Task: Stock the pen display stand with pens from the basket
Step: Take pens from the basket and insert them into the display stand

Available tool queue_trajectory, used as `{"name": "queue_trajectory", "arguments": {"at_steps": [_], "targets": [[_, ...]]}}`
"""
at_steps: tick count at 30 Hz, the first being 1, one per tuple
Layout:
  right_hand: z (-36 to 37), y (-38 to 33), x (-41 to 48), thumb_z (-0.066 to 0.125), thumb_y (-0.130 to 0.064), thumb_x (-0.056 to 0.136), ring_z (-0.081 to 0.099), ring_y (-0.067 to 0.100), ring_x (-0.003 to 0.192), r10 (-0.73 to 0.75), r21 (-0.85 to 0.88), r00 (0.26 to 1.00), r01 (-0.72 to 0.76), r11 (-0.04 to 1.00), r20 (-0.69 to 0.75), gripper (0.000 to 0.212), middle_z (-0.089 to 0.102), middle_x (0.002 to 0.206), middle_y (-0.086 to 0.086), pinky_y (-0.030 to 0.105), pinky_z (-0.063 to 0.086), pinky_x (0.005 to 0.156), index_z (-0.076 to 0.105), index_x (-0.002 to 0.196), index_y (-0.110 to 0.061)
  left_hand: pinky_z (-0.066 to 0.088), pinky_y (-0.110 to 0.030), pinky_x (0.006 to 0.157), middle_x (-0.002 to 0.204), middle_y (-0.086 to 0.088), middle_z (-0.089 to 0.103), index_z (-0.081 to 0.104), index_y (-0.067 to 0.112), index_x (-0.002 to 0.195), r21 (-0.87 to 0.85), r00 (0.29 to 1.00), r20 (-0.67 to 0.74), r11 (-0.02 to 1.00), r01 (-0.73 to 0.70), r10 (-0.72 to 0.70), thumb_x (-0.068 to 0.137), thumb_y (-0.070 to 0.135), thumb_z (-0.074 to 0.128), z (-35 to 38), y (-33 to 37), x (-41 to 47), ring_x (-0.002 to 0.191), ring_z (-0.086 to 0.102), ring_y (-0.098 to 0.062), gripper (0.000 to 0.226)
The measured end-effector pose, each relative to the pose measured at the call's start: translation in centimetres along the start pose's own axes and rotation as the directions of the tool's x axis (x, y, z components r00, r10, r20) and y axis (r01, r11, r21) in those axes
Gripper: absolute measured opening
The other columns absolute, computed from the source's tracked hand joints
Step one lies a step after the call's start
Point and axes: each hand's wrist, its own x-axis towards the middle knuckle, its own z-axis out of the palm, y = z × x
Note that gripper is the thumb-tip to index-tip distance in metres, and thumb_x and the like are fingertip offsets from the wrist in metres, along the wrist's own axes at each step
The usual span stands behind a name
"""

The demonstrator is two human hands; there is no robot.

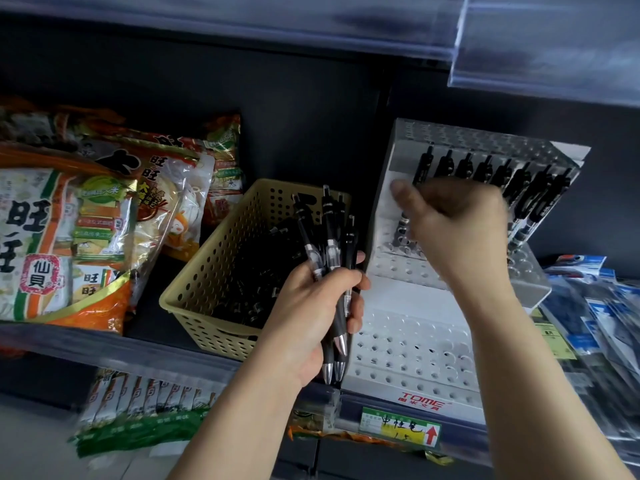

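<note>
left hand: lower middle of the frame, fingers wrapped tight round a bunch of black pens, silver tips pointing down, clip ends up over the basket's right edge

right hand: right of centre, in front of the stand's upper tiers. It's a bit blurry, but the fingers are curled in and seem to pinch a single pen that stands upright on a tier of holes

basket: tan, perforated, sitting on the shelf just left of the stand, with loose pens piled inside

display stand: white, stepped, full of holes, red TOME logo on the front lip. The lower tiers show open holes

top row of pens: black, lined up across the highest tier, upper right

snack bags: orange and white, left side of the shelf

price label: green and yellow with a red arrow, on the shelf edge under the stand
</note>
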Motion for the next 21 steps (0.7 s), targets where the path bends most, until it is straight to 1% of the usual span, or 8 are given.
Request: {"name": "queue_trajectory", "arguments": {"at_steps": [1, 3, 5, 8, 11, 13, 16, 21], "targets": [[-0.26, -0.59, -0.18, 0.066, -0.042, 0.085, 0.045, 0.006, 0.037, 0.080, 0.075, 0.981, -0.094, 0.993, 0.174, 0.033, 0.061, 0.048, 0.001, 0.018, 0.035, 0.042, 0.068, 0.064, -0.016, 0.035, -0.024, 0.039, 0.073, -0.010, 0.060, 0.058, -0.005, 0.105, 0.000, 1.000, -0.002, 1.000, 0.000, 0.000, 0.088, -0.001, 0.054, 0.09, -0.03, 0.05, 0.049, 0.047, -0.017, 0.019], [-0.38, -1.30, -0.69, 0.069, -0.039, 0.083, 0.040, 0.007, 0.037, 0.166, 0.130, 0.856, -0.260, 0.957, 0.490, 0.029, 0.062, 0.053, 0.003, 0.019, 0.034, 0.041, 0.072, 0.073, -0.012, 0.034, -0.023, 0.039, 0.072, -0.010, 0.060, 0.059, -0.005, 0.099, 0.021, 1.000, 0.009, 1.000, -0.005, 0.005, 0.088, -0.002, 0.052, 0.21, -0.09, 0.10, 0.048, 0.046, -0.017, 0.013], [-0.15, -1.26, -1.03, 0.073, -0.028, 0.081, 0.039, 0.008, 0.039, 0.172, 0.164, 0.784, -0.329, 0.930, 0.596, 0.020, 0.061, 0.056, 0.003, 0.019, 0.031, 0.041, 0.071, 0.079, -0.008, 0.034, -0.024, 0.040, 0.070, -0.010, 0.060, 0.060, -0.002, 0.090, 0.035, 1.000, 0.026, 0.999, -0.010, 0.009, 0.088, -0.001, 0.053, 0.28, -0.07, 0.04, 0.048, 0.045, -0.018, 0.007], [-0.05, -0.91, -0.96, 0.076, -0.016, 0.077, 0.043, 0.005, 0.040, 0.200, 0.281, 0.803, -0.412, 0.867, 0.561, 0.014, 0.060, 0.057, 0.000, 0.015, 0.030, 0.038, 0.066, 0.079, -0.005, 0.039, -0.026, 0.041, 0.069, -0.012, 0.064, 0.060, 0.002, 0.085, 0.031, 0.999, 0.046, 0.999, -0.027, 0.026, 0.088, 0.003, 0.056, 0.18, 0.13, -0.10, 0.046, 0.049, -0.020, 0.005], [-0.32, -0.64, -0.64, 0.075, -0.021, 0.078, 0.052, 0.011, 0.044, 0.215, 0.423, 0.895, -0.382, 0.822, 0.392, 0.018, 0.063, 0.059, -0.004, 0.020, 0.031, 0.037, 0.064, 0.081, -0.007, 0.043, -0.026, 0.042, 0.070, -0.010, 0.067, 0.062, 0.005, 0.090, 0.033, 0.998, 0.053, 0.999, -0.025, 0.023, 0.088, 0.012, 0.059, 0.09, 0.31, -0.10, 0.047, 0.053, -0.020, 0.008], [-0.54, -0.61, -0.51, 0.077, -0.023, 0.075, 0.057, 0.013, 0.044, 0.216, 0.483, 0.923, -0.354, 0.801, 0.318, 0.020, 0.066, 0.061, -0.002, 0.020, 0.034, 0.037, 0.064, 0.080, -0.009, 0.039, -0.023, 0.039, 0.070, -0.009, 0.067, 0.062, 0.006, 0.090, 0.028, 0.999, 0.029, 0.999, -0.018, 0.017, 0.088, 0.014, 0.059, 0.10, 0.28, 0.00, 0.047, 0.050, -0.019, 0.009], [-0.63, -0.79, -0.73, 0.078, -0.023, 0.067, 0.061, 0.015, 0.047, 0.203, 0.481, 0.897, -0.388, 0.787, 0.392, 0.024, 0.069, 0.063, 0.002, 0.021, 0.040, 0.039, 0.064, 0.078, -0.007, 0.033, -0.021, 0.037, 0.069, -0.007, 0.065, 0.061, 0.004, 0.091, 0.008, 0.999, -0.003, 0.999, -0.044, 0.044, 0.089, 0.014, 0.059, 0.25, 0.18, 0.16, 0.046, 0.047, -0.016, 0.010], [-0.78, -0.65, -0.61, 0.076, -0.014, 0.071, 0.064, 0.016, 0.052, 0.186, 0.473, 0.866, -0.420, 0.775, 0.463, 0.019, 0.070, 0.064, 0.002, 0.020, 0.046, 0.043, 0.064, 0.081, -0.004, 0.032, -0.021, 0.038, 0.069, -0.007, 0.065, 0.061, 0.003, 0.093, 0.005, 0.997, -0.015, 0.997, -0.079, 0.079, 0.088, 0.015, 0.059, 0.12, 0.08, 0.24, 0.046, 0.047, -0.017, 0.012]]}}
